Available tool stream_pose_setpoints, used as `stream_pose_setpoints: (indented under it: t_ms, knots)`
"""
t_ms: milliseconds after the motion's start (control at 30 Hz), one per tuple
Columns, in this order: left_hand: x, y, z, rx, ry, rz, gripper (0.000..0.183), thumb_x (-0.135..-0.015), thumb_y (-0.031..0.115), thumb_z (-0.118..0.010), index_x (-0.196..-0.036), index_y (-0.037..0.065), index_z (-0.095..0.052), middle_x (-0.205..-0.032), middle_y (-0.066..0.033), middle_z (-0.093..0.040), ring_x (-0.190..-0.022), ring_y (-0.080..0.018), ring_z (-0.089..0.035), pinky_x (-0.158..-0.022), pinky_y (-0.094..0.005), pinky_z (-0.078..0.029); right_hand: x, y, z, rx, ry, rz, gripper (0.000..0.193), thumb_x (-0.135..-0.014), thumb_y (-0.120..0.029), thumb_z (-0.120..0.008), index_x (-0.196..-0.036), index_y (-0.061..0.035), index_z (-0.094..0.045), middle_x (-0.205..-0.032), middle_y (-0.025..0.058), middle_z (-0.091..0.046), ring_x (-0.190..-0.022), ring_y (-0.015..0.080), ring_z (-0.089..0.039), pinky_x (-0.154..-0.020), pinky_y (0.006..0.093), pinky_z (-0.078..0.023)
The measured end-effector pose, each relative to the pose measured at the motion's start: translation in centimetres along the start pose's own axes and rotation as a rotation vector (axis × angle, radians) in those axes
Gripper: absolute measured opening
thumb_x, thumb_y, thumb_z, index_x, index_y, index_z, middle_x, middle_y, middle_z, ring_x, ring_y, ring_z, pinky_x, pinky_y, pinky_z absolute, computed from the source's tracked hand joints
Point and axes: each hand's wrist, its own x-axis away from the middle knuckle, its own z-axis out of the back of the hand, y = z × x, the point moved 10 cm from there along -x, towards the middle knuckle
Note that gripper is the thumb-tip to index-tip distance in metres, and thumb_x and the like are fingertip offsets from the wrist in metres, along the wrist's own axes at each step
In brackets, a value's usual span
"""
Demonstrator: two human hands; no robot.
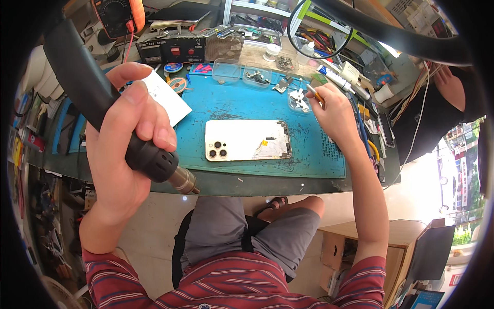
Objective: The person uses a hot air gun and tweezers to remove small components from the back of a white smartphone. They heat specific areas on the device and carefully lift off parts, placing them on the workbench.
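My left hand [131, 123] is wrapped round the black handle of a hot air gun [152, 157], raised at the left, its metal nozzle pointing down and right. On the blue mat [206, 103] lies a white smartphone [231, 135], back up, camera lenses at its left end. The glass at its right end is broken away, baring a patch with a small yellow piece. My right hand [333, 110] is closed on a slim tool [315, 92] with a brownish grip, its exact kind unclear. That tool is over a clear tray [297, 107] of white shards, apart from the phone.
At the back stand a black control box [172, 50], a clear tray [226, 78] and another tray [257, 82] of small parts. A white card [175, 103] lies behind my left hand. Tubes and cables crowd the right edge. A black ring on an arm [411, 41] hangs overhead.
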Motion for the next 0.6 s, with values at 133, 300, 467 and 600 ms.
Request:
stream_pose_setpoints:
  t_ms: [133,300,467,600]
  knots:
    - [0.1,-0.1,-0.2,-0.003,0.004,0.003,0.032,-0.098,0.023,-0.057,-0.121,0.002,-0.051,-0.067,0.0014,-0.044,-0.06,-0.0102,-0.051,-0.056,-0.027,-0.044,0.3,-0.2,-0.1,0.054,-0.028,-0.045,0.019,-0.093,-0.02,-0.064,-0.103,-0.0056,-0.07,-0.094,0.0124,-0.065,-0.087,0.0338,-0.066,-0.077,0.0418,-0.053]
    - [0.2,-0.2,0.2,-0.004,0.025,0.017,0.031,-0.098,0.023,-0.057,-0.121,0.003,-0.052,-0.067,0.0011,-0.044,-0.06,-0.01,-0.051,-0.056,-0.0269,-0.044,0.4,-0.4,0.9,0.052,0.018,0.046,0.019,-0.094,-0.019,-0.062,-0.105,-0.0074,-0.071,-0.092,0.012,-0.067,-0.086,0.0333,-0.066,-0.076,0.0416,-0.053]
    - [0.3,-0.3,0.4,0.013,0.016,0.019,0.03,-0.097,0.023,-0.057,-0.12,0.003,-0.052,-0.067,0.0011,-0.044,-0.061,-0.0098,-0.05,-0.056,-0.0265,-0.044,0.2,-1.1,1.8,0.019,0.05,0.129,0.016,-0.091,-0.016,-0.062,-0.1,-0.0079,-0.072,-0.088,0.0108,-0.067,-0.083,0.0325,-0.066,-0.073,0.0414,-0.053]
    - [0.5,-0.1,0.6,0.008,0.03,0.019,0.03,-0.097,0.023,-0.057,-0.12,0.004,-0.052,-0.067,0.0013,-0.043,-0.061,-0.0097,-0.049,-0.056,-0.0261,-0.044,-0.1,-1.7,1.5,0.157,0.02,0.142,0.013,-0.087,-0.016,-0.062,-0.092,-0.0074,-0.07,-0.084,0.009,-0.066,-0.076,0.0311,-0.066,-0.069,0.0412,-0.053]
